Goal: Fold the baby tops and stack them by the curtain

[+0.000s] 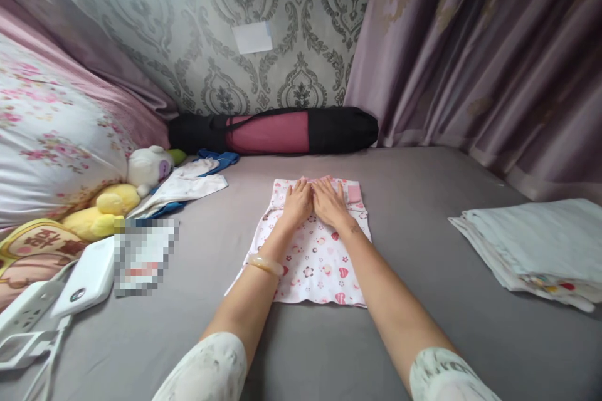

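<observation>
Patterned baby garment (314, 263) lies flat mid-bed on the grey sheet (414, 225), white cotton dotted with small pink hearts and flowers, a pink band at its far edge. Both palms press that far end. Left hand (297, 202) and right hand (329, 202) sit side by side, touching, fingers (324, 187) flat and spread, gripping nothing. To do this well, judging from the creases, even pressure sweeping outward should keep the edges square. Stacked pale cloths (536, 250) wait well apart on the right.
</observation>
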Tool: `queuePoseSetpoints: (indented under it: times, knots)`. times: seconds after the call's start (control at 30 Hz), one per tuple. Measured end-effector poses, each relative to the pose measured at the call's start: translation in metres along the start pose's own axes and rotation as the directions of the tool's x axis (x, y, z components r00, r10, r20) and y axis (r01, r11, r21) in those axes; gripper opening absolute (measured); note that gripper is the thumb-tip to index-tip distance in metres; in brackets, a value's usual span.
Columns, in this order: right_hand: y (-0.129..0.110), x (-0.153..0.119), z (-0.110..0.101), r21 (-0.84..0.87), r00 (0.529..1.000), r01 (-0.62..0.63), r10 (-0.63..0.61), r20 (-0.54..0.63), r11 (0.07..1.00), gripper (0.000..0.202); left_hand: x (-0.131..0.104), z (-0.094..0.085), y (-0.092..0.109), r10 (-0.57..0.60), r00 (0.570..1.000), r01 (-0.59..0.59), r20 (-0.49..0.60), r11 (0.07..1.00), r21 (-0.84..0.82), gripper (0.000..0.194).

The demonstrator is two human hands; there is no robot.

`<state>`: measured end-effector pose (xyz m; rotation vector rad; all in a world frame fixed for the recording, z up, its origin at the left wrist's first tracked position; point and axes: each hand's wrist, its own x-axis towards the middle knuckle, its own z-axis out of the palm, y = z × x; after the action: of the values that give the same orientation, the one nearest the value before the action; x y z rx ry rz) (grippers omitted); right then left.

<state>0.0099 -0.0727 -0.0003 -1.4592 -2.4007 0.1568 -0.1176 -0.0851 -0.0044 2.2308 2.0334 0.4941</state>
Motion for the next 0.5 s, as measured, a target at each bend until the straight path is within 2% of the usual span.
queuePoseSetpoints:
  times: [0.2, 0.37, 0.5]
  knots:
    - [-0.007, -0.004, 0.007, 0.022, 0.990, -0.029, 0.026, 0.136, 0.999, 0.056, -0.002, 0.009, -0.008, -0.010, 1.000, 0.008, 0.016, 0.995, 0.103, 0.047]
    - [-0.004, -0.004, 0.007, 0.007, 0.988, -0.034, 0.032, 0.152, 0.999, 0.056, -0.001, 0.013, -0.014, -0.076, 0.997, 0.080, -0.032, 0.985, 0.152, 0.049]
    - [0.002, -0.003, 0.006, -0.024, 0.982, -0.096, 0.098, 0.162, 0.995, 0.058, 0.001, 0.015, -0.020, -0.110, 0.992, 0.117, -0.054, 0.981, 0.154, 0.050]
